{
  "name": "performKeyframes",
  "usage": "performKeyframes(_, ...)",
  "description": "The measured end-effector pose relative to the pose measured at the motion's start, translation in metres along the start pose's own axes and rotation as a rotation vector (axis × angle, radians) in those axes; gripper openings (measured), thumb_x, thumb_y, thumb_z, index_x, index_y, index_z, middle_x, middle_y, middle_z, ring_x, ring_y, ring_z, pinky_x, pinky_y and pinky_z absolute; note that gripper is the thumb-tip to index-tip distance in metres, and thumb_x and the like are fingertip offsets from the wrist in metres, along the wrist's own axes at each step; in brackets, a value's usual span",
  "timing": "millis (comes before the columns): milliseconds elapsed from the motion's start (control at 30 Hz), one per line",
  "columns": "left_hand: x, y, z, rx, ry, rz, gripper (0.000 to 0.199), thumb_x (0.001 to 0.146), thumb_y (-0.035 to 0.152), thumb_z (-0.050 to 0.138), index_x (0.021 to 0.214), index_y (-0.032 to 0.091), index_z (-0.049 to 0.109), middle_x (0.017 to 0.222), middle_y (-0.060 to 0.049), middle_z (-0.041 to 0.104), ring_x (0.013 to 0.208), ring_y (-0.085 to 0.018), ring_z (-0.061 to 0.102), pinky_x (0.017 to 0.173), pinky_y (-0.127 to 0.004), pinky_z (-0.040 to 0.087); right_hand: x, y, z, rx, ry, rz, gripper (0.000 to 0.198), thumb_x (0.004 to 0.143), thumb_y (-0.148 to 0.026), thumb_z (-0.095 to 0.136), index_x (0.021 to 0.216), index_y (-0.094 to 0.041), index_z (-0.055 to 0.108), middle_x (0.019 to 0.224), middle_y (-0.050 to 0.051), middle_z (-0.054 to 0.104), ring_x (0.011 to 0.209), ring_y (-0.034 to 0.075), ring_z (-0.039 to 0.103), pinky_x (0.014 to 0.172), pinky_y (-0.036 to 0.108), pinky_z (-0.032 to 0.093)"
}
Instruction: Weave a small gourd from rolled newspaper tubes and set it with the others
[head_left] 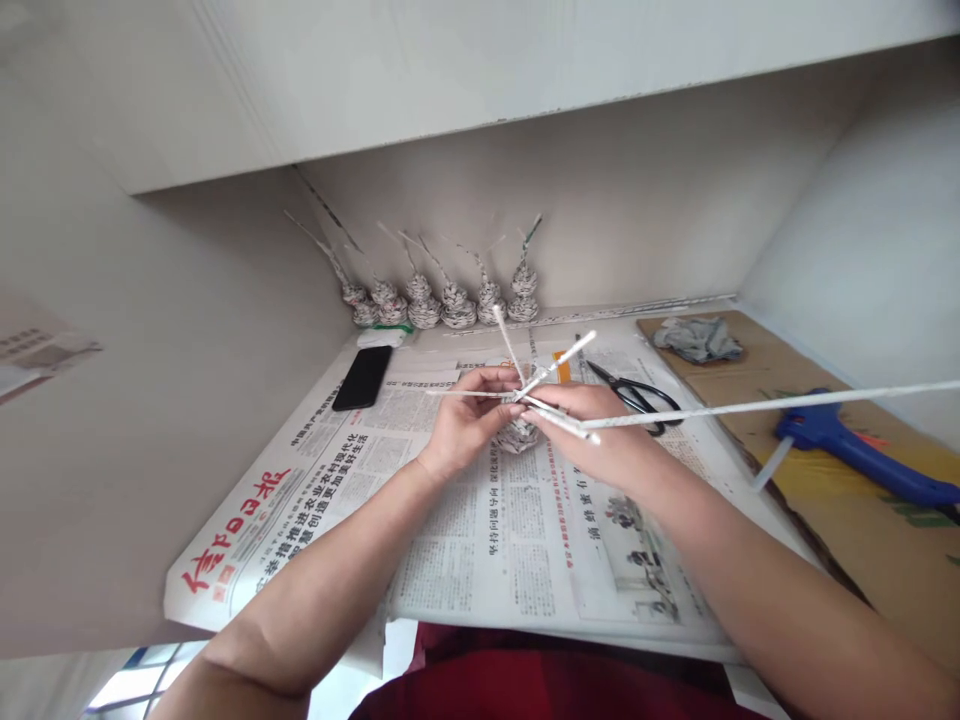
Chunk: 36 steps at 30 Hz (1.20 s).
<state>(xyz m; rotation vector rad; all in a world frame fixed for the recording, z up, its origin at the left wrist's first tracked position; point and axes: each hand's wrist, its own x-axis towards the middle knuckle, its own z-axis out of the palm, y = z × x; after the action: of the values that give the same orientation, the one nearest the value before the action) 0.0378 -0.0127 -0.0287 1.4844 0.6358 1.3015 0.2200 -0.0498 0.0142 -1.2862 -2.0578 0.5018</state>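
Note:
A small woven paper gourd [517, 437] of rolled newspaper sits between my hands, its loose paper strips sticking out at the top in several directions. My left hand [472, 420] is closed around its left side, thumb and fingers at the base of the strips. From the right, my right hand [581, 420] pinches the strips where they cross. One long paper strip [720, 408] runs from there to the right edge of the view. The gourd's lower part is partly covered by my fingers.
Newspaper [465, 540] covers the table. A row of similar woven gourds [424, 303] stands along the back wall. A black phone [362, 378] lies left; black scissors [637, 393] lie right. A blue glue gun [847, 440] and crumpled grey cloth [697, 340] rest on cardboard [772, 370]. A shelf overhangs.

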Motion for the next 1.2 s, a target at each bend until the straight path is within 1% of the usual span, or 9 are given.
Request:
performKeyframes(167,0.002,0.002,-0.002,0.005,0.06,0.001,0.039,0.072,0.025,0.085,0.104,0.016,0.067,0.099,-0.008,0.073,0.094,-0.018,0.07,0.085,-0.031,0.058,0.0,0.001,0.009,0.235,0.201,0.027,0.016,0.087,-0.039,0.07,0.095,-0.026,0.077,0.088,0.002,0.077,0.071,0.018,0.066,0.065,0.032,0.048)
performKeyframes(300,0.002,0.004,-0.001,0.0,0.099,-0.019,0.036,0.07,0.025,0.086,0.099,0.016,0.067,0.096,-0.006,0.073,0.092,-0.018,0.07,0.083,-0.031,0.058,0.001,0.005,0.019,0.42,0.252,0.089,0.021,0.085,-0.042,0.071,0.094,-0.023,0.074,0.086,0.004,0.076,0.072,0.018,0.068,0.066,0.033,0.052)
performKeyframes(433,0.004,0.005,-0.002,0.006,0.131,-0.035,0.035,0.07,0.025,0.086,0.097,0.016,0.067,0.095,-0.006,0.072,0.089,-0.016,0.069,0.083,-0.03,0.057,0.003,0.006,0.022,0.547,0.222,0.089,0.023,0.083,-0.038,0.073,0.1,-0.023,0.072,0.097,0.005,0.076,0.083,0.02,0.071,0.072,0.035,0.056)
performKeyframes(600,0.004,0.006,-0.003,-0.009,0.16,-0.06,0.037,0.068,0.024,0.087,0.097,0.015,0.066,0.093,-0.005,0.072,0.086,-0.015,0.069,0.083,-0.03,0.056,0.004,0.009,0.019,0.617,0.169,0.079,0.025,0.085,-0.038,0.071,0.107,-0.025,0.072,0.105,0.006,0.075,0.087,0.02,0.071,0.068,0.032,0.057)
performKeyframes(700,0.004,0.006,-0.002,-0.014,0.162,-0.068,0.036,0.068,0.024,0.087,0.096,0.015,0.066,0.093,-0.006,0.072,0.086,-0.016,0.069,0.082,-0.031,0.056,0.005,0.015,0.023,0.684,0.196,0.181,0.028,0.084,-0.045,0.072,0.104,-0.025,0.074,0.101,0.006,0.076,0.087,0.021,0.071,0.067,0.033,0.06)
performKeyframes(833,0.005,0.004,-0.003,-0.009,0.181,-0.069,0.037,0.067,0.026,0.088,0.096,0.015,0.068,0.092,-0.005,0.073,0.084,-0.016,0.069,0.08,-0.03,0.056,0.006,0.019,0.03,0.865,0.214,0.327,0.033,0.079,-0.05,0.075,0.097,-0.023,0.074,0.094,0.006,0.076,0.088,0.021,0.072,0.07,0.034,0.063)
performKeyframes(933,0.006,0.001,-0.005,-0.033,0.197,-0.083,0.036,0.066,0.027,0.088,0.095,0.016,0.069,0.092,-0.005,0.074,0.081,-0.015,0.069,0.079,-0.03,0.056,0.008,0.017,0.032,0.947,0.221,0.347,0.037,0.076,-0.052,0.077,0.096,-0.021,0.072,0.095,0.007,0.076,0.091,0.021,0.072,0.073,0.034,0.064)
performKeyframes(1033,0.006,-0.002,-0.006,-0.067,0.193,-0.072,0.032,0.067,0.028,0.087,0.091,0.018,0.07,0.094,-0.004,0.075,0.084,-0.016,0.07,0.082,-0.031,0.055,0.009,0.016,0.035,0.991,0.245,0.362,0.037,0.075,-0.052,0.078,0.092,-0.02,0.07,0.091,0.007,0.076,0.084,0.02,0.073,0.077,0.037,0.064)
performKeyframes(1200,0.005,-0.002,-0.003,-0.061,0.2,-0.055,0.026,0.069,0.028,0.086,0.088,0.018,0.071,0.09,-0.002,0.074,0.083,-0.015,0.068,0.083,-0.029,0.053,0.009,0.016,0.042,0.989,0.288,0.342,0.034,0.073,-0.051,0.079,0.087,-0.022,0.069,0.086,0.005,0.076,0.083,0.022,0.074,0.082,0.043,0.063)
